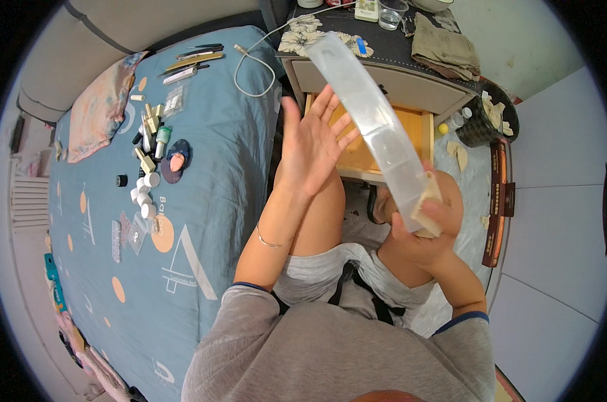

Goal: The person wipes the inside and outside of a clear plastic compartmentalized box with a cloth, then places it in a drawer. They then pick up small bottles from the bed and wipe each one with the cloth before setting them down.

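My right hand (424, 240) grips the lower end of a long, narrow translucent plastic tray (371, 118), together with a folded beige wipe (430, 203) pressed against that end. The tray slants up to the left, over an open wooden drawer (409, 128) and the front of the nightstand. My left hand (313, 143) is spread with the palm up and holds nothing. Its fingertips are close to the tray's left edge; whether they touch it I cannot tell.
On the blue bed (233, 201) at left lie nail polish bottles (161, 138), white-lidded jars (145, 193), brushes (198, 56) and a white cable (255, 65). The nightstand (393, 42) bears a plastic cup (389, 17) and folded cloth (444, 47). A black wastebasket (484, 123) stands at right.
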Action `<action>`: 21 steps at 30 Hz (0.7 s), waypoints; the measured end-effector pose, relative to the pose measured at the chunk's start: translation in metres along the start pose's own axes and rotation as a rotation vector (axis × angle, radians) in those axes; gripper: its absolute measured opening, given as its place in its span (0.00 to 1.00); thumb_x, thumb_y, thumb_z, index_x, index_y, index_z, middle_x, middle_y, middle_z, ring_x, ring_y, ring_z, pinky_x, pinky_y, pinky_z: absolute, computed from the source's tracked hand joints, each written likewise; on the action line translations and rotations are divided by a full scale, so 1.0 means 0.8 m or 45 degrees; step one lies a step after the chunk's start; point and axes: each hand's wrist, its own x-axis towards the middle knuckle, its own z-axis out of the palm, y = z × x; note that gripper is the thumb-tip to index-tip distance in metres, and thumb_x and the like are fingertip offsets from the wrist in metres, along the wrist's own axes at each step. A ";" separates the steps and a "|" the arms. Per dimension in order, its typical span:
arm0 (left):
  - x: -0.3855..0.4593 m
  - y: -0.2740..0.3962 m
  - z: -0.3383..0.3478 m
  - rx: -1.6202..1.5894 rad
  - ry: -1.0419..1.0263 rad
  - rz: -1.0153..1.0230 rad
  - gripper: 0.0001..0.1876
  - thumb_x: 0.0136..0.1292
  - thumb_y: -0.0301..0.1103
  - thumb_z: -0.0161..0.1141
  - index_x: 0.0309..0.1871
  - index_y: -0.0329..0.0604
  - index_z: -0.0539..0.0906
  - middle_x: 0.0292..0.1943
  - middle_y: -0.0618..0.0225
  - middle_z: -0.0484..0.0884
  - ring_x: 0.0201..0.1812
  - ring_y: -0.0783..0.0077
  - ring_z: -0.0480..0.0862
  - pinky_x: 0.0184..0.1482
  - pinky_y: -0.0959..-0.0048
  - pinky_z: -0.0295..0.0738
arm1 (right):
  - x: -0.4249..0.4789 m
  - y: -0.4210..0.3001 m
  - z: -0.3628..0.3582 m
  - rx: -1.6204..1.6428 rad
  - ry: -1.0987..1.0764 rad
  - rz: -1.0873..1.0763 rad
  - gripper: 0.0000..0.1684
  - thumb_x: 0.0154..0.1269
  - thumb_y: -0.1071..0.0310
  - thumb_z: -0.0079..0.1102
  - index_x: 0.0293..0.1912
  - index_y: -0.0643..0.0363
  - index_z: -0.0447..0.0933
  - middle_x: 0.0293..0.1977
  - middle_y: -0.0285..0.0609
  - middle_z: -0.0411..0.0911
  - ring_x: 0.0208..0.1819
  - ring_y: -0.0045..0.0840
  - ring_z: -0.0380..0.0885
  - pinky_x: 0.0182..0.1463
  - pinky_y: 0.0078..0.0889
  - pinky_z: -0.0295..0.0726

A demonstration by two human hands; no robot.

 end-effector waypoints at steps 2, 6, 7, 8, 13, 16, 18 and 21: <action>0.001 -0.008 0.001 0.129 0.102 0.023 0.36 0.68 0.61 0.41 0.66 0.39 0.62 0.64 0.57 0.67 0.65 0.60 0.67 0.67 0.57 0.59 | 0.002 -0.004 -0.002 0.013 0.023 -0.061 0.34 0.44 0.83 0.69 0.51 0.54 0.66 0.62 0.66 0.60 0.60 0.51 0.68 0.58 0.43 0.75; 0.002 -0.012 0.005 -0.083 -0.080 -0.055 0.31 0.67 0.55 0.47 0.67 0.44 0.63 0.59 0.63 0.72 0.62 0.61 0.69 0.65 0.47 0.62 | -0.029 -0.009 -0.003 0.008 -0.097 -0.094 0.36 0.44 0.79 0.73 0.51 0.56 0.63 0.63 0.65 0.58 0.63 0.51 0.65 0.58 0.41 0.76; 0.001 -0.012 -0.001 -0.126 -0.074 -0.059 0.31 0.67 0.54 0.48 0.67 0.44 0.62 0.57 0.65 0.73 0.60 0.62 0.71 0.65 0.48 0.63 | -0.026 -0.013 -0.001 -0.052 -0.130 -0.106 0.35 0.45 0.78 0.73 0.51 0.57 0.63 0.63 0.66 0.58 0.62 0.51 0.66 0.58 0.39 0.76; -0.001 -0.015 -0.013 -0.169 -0.069 -0.063 0.31 0.67 0.53 0.48 0.67 0.43 0.62 0.54 0.66 0.74 0.58 0.63 0.73 0.65 0.49 0.63 | -0.023 -0.017 0.001 -0.111 -0.162 -0.119 0.33 0.46 0.77 0.73 0.50 0.58 0.63 0.63 0.66 0.58 0.62 0.51 0.67 0.58 0.37 0.76; -0.003 -0.011 -0.013 -0.223 -0.006 -0.088 0.33 0.63 0.62 0.49 0.60 0.43 0.68 0.43 0.73 0.76 0.43 0.70 0.78 0.52 0.63 0.77 | -0.022 -0.017 -0.010 0.150 -0.287 0.008 0.22 0.62 0.70 0.60 0.53 0.63 0.67 0.60 0.68 0.61 0.58 0.53 0.71 0.56 0.42 0.77; -0.006 -0.003 0.002 0.048 0.159 -0.157 0.36 0.60 0.67 0.46 0.56 0.43 0.71 0.42 0.73 0.76 0.41 0.73 0.77 0.41 0.72 0.80 | -0.030 -0.016 -0.003 0.387 -0.064 0.198 0.19 0.69 0.67 0.48 0.57 0.65 0.67 0.59 0.67 0.64 0.56 0.52 0.72 0.55 0.44 0.76; -0.007 -0.011 -0.001 0.053 0.095 -0.190 0.37 0.60 0.68 0.45 0.56 0.43 0.72 0.42 0.73 0.76 0.40 0.74 0.77 0.37 0.75 0.81 | -0.011 -0.016 -0.011 0.296 0.065 0.296 0.20 0.71 0.69 0.41 0.59 0.67 0.67 0.61 0.60 0.65 0.60 0.43 0.70 0.59 0.37 0.71; -0.015 -0.013 -0.005 0.124 0.002 -0.240 0.40 0.58 0.70 0.44 0.60 0.43 0.70 0.46 0.70 0.76 0.44 0.73 0.78 0.40 0.73 0.81 | 0.062 -0.023 -0.024 0.033 0.037 0.389 0.20 0.72 0.70 0.39 0.58 0.67 0.68 0.63 0.52 0.65 0.65 0.35 0.65 0.64 0.29 0.64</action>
